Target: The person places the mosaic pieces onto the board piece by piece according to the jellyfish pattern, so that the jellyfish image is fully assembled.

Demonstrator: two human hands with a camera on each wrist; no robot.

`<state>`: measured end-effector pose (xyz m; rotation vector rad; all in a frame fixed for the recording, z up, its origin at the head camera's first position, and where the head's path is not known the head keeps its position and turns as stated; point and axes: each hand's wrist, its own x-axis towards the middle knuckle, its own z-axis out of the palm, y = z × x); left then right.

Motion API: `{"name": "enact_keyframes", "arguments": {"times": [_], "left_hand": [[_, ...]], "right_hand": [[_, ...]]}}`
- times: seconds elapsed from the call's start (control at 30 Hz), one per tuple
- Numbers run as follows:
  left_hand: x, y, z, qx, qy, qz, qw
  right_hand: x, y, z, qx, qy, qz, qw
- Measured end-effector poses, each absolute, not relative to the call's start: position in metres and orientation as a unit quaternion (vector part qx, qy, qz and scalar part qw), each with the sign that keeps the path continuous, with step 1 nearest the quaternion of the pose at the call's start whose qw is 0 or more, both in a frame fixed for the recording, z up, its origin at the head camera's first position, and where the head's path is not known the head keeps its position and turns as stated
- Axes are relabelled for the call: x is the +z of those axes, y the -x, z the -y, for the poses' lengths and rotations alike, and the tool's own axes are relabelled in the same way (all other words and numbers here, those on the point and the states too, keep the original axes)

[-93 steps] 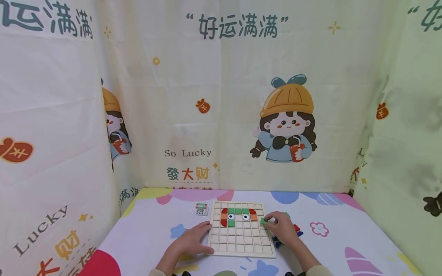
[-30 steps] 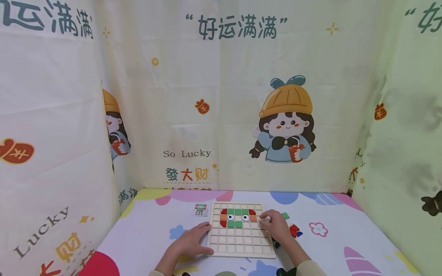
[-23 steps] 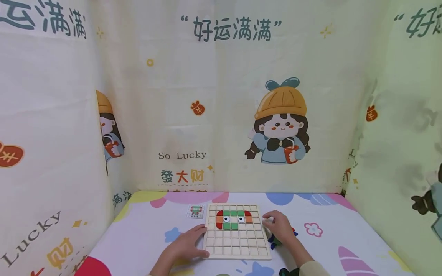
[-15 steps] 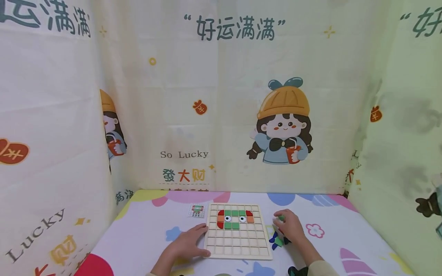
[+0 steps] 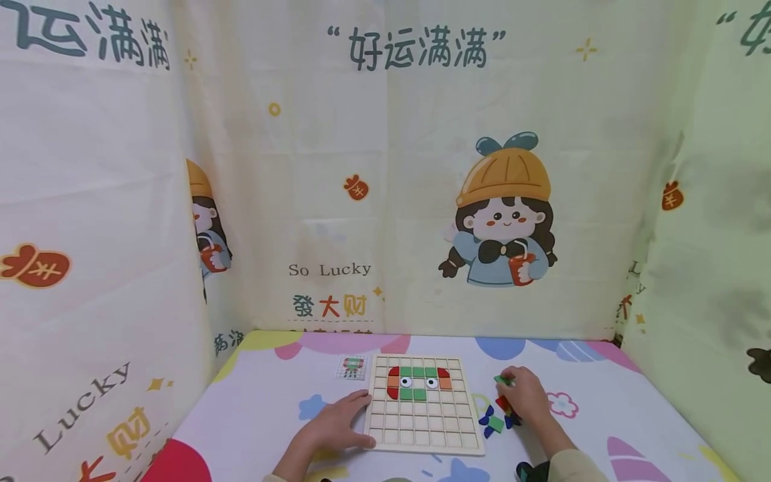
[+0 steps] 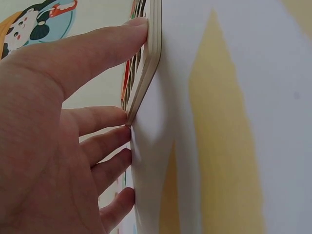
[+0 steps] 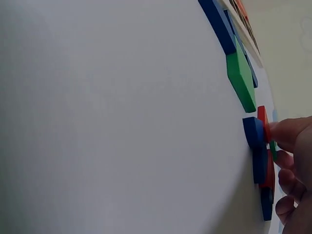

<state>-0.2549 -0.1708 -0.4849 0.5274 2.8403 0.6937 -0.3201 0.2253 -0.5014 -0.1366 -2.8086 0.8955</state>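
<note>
A square wooden grid board (image 5: 424,423) lies on the table, with red, orange and green pieces and two eye pieces set in its upper part. My left hand (image 5: 338,422) rests at the board's left side, fingers fairly straight; in the left wrist view its thumb (image 6: 97,53) touches the board's edge. Right of the board, my right hand (image 5: 527,396) has thumb and fingertips at a green tile (image 5: 502,379), appearing to pinch it; the fingers partly cover it. Just below that hand lie a red piece (image 5: 502,403), another green tile (image 5: 496,423) and several blue pieces (image 5: 486,414).
A small picture card (image 5: 351,366) showing a figure on a grid lies off the board's upper left corner. A printed cloth covers the table, and patterned curtains (image 5: 421,221) hang behind it and on both sides.
A green tile that my right hand held is now in the board's lower green row. That hand has moved right, to a green tile near the loose pieces. My left hand stays at the board.
</note>
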Motion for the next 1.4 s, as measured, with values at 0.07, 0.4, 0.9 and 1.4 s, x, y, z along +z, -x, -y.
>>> {"name": "enact_keyframes", "arguments": {"times": [0.07,0.4,0.9,1.4], "left_hand": [[-0.486,0.256,0.170,0.232,-0.176,-0.953,0.086],[-0.484,0.255,0.169,0.240,-0.172,-0.951,0.090],[-0.481,0.254,0.171,0.236,-0.183,-0.951,0.087],[-0.480,0.252,0.170,0.239,-0.180,-0.950,0.089]], "right_hand": [[-0.502,0.320,-0.225,0.309,0.047,0.945,0.096],[-0.504,0.313,-0.211,0.355,0.008,0.928,0.116],[-0.499,0.299,-0.162,0.418,-0.094,0.900,0.075],[-0.504,0.300,-0.143,0.415,-0.147,0.897,0.048]]}}
